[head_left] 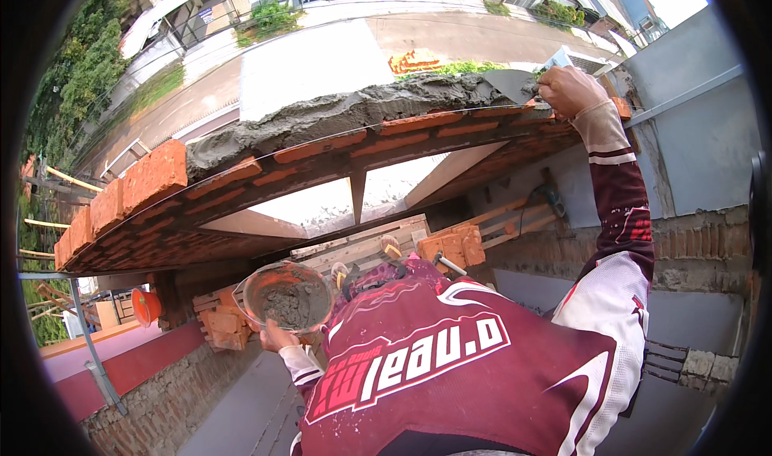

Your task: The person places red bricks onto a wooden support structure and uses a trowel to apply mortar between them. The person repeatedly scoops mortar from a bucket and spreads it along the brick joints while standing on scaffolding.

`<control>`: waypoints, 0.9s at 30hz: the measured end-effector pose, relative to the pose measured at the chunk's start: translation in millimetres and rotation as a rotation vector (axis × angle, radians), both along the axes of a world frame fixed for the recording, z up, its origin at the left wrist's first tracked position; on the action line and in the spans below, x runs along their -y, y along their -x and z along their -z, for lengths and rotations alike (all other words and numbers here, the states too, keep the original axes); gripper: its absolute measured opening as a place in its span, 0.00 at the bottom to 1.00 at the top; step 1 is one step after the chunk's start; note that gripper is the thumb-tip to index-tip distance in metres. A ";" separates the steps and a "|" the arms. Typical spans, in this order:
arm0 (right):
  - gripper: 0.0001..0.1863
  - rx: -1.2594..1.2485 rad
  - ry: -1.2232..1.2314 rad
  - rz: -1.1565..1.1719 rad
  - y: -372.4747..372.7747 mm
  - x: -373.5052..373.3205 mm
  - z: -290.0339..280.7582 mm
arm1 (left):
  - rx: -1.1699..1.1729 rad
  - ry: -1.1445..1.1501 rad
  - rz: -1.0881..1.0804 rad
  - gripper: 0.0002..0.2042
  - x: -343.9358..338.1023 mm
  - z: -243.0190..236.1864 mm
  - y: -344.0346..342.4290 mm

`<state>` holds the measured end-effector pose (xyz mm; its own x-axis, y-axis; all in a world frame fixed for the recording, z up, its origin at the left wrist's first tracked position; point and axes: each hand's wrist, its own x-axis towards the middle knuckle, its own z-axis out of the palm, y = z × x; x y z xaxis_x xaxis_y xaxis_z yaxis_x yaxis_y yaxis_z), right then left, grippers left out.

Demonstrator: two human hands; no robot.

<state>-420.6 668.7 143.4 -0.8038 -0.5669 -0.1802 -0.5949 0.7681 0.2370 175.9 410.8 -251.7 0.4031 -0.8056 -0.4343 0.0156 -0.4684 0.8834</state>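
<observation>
My right hand (572,92) is closed round a trowel at the far right end of a brick wall. The trowel's grey blade (515,84) lies against a thick bed of wet mortar (338,112) spread along the wall top. At the lower left, my left hand (278,338) grips the near rim of an orange bucket (248,297). Wet grey mortar (296,303) sits inside that bucket. A thin string line (322,140) runs along the wall's near edge. Laid bricks (153,178) stand bare of mortar on the wall's left end.
Below the wall top is a framed window opening (358,199). Loose bricks lie in stacks on a plank platform, left (225,327) and right (454,247), with a hammer (450,264) beside the right stack. An orange container (146,306) hangs at left. A grey wall (691,126) borders the right.
</observation>
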 end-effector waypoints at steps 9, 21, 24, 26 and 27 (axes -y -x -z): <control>0.14 -0.004 -0.095 0.037 23.3 -5.5 14.4 | -0.034 -0.022 0.001 0.08 -1.0 6.4 -4.3; 0.12 -0.251 -0.198 0.076 49.0 -14.7 12.1 | 0.016 -0.064 -0.056 0.10 -1.7 24.1 -21.1; 0.12 -0.251 -0.341 0.100 58.6 6.7 35.4 | 0.135 -0.086 0.008 0.08 -1.9 20.0 -20.8; 0.13 -0.271 -0.377 0.051 55.5 16.1 52.7 | 0.120 -0.059 0.001 0.08 -3.8 16.4 -19.8; 0.12 -0.252 -0.407 0.048 54.1 25.1 58.1 | 0.061 -0.036 -0.034 0.08 -5.0 15.0 -19.2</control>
<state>-474.7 643.6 85.3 -0.8746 -0.4518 -0.1761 -0.4465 0.6085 0.6561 195.1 415.8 -266.6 0.4567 -0.7751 -0.4366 -0.0207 -0.4999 0.8658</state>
